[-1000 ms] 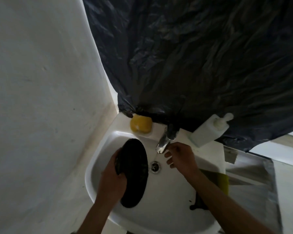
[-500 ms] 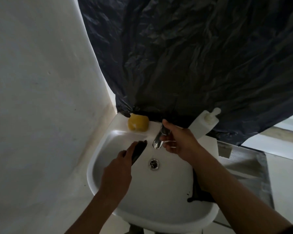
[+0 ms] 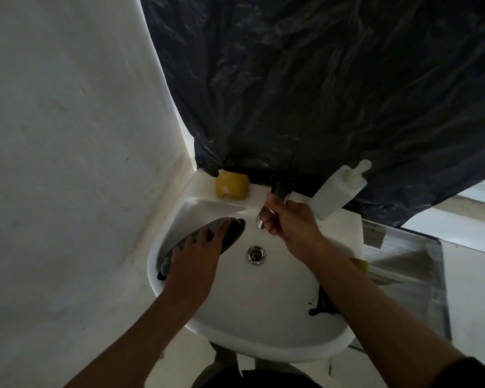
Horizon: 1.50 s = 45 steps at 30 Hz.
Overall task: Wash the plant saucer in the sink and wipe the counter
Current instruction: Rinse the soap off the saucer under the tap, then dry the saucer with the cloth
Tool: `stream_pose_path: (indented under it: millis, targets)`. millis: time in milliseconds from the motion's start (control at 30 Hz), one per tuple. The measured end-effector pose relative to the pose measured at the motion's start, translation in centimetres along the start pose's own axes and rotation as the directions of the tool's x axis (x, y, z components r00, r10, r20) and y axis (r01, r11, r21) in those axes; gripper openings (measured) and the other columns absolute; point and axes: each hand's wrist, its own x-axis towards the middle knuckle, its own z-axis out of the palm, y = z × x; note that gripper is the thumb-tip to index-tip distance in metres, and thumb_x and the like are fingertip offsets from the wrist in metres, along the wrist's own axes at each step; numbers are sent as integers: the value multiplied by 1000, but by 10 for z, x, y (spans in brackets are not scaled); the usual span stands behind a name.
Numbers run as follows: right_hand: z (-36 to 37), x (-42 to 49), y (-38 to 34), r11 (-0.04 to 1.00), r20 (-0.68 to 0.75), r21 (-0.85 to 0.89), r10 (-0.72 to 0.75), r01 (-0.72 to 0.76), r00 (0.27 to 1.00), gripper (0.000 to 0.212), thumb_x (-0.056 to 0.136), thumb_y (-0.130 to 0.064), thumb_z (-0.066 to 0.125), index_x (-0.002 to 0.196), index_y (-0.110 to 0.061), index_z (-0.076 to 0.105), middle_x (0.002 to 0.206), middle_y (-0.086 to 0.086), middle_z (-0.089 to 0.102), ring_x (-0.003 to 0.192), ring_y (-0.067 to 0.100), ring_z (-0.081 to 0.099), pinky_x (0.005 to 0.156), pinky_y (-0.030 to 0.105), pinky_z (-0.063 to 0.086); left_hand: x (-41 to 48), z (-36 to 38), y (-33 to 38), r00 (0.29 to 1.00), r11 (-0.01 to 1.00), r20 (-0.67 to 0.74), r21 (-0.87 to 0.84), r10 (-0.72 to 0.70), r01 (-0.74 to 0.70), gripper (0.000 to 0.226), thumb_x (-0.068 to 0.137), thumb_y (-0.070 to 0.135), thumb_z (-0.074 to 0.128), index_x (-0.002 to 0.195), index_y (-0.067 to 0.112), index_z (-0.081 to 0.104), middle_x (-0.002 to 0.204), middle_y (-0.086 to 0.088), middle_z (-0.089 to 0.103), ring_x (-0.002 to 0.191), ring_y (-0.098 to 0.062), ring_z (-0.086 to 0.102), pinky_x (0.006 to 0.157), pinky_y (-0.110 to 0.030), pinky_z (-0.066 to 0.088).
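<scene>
Beneath the left fingers [image 3: 221, 228], laid straight, a dark saucer [image 3: 235, 232] leans inside the white sink [image 3: 263, 352]; right fingers [image 3: 273, 225] curl round the tap [image 3: 259, 221] above the drain [image 3: 255, 254].

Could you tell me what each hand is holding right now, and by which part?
The right hand grips the tap round its spout. The left hand presses flat on the saucer, over its upper face.

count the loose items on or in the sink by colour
yellow: 2 (sponge, half-hidden piece at the right edge)
black: 2 (saucer, dark item on the right rim)
white: 1 (pump bottle)
total: 5
The fixed tap is not counted.
</scene>
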Motion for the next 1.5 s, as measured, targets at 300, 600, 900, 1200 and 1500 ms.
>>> stream_pose_path:
  millis: [300, 600, 900, 1200, 1500]
  targets:
    - [-6, 6, 11, 984, 23, -114, -137, 139, 990, 53, 97, -36, 65, 92, 16, 64, 66, 15, 68, 51, 20, 56, 47, 28, 43, 6, -6, 3, 1000, 1000, 4, 5, 8, -8, 99, 92, -3, 54, 164, 36, -1, 160, -5, 40, 126, -30, 59, 98, -45, 54]
    - [-8, 10, 21, 876, -50, -414, -292, 246, 955, 50, 88, -56, 67, 83, -6, 69, 63, 4, 71, 52, 10, 64, 54, 26, 49, 8, -10, 4, 999, 987, 33, -156, -41, 45, 100, 89, -10, 54, 163, 38, 8, 143, -6, 54, 94, -24, 68, 72, -34, 59]
    - [-47, 4, 60, 565, 323, -700, -296, 437, 899, 34, 91, -47, 69, 70, -20, 64, 66, -6, 63, 62, 3, 59, 61, 16, 46, 12, -10, -9, 968, 827, 112, -504, -223, 248, 69, 99, -3, 47, 159, 27, 34, 139, -10, 64, 122, -33, 63, 96, -35, 49]
    - [-97, 24, 71, 320, 444, -838, -75, 443, 893, 12, 96, -31, 62, 101, -22, 70, 103, 0, 69, 88, 18, 65, 83, 35, 55, 9, 21, -13, 771, 292, 436, -747, -465, 598, 51, 94, -3, 49, 140, 16, 60, 109, -12, 72, 89, -29, 69, 63, -34, 59]
    - [-149, 29, 65, -39, 464, -885, -28, 463, 885, 31, 96, -29, 62, 127, -25, 61, 129, 0, 61, 122, 21, 55, 103, 35, 42, -7, 64, 13, 702, 18, 525, -795, -482, 607, 35, 98, 10, 59, 132, 16, 65, 107, -16, 73, 94, -35, 70, 71, -41, 59]
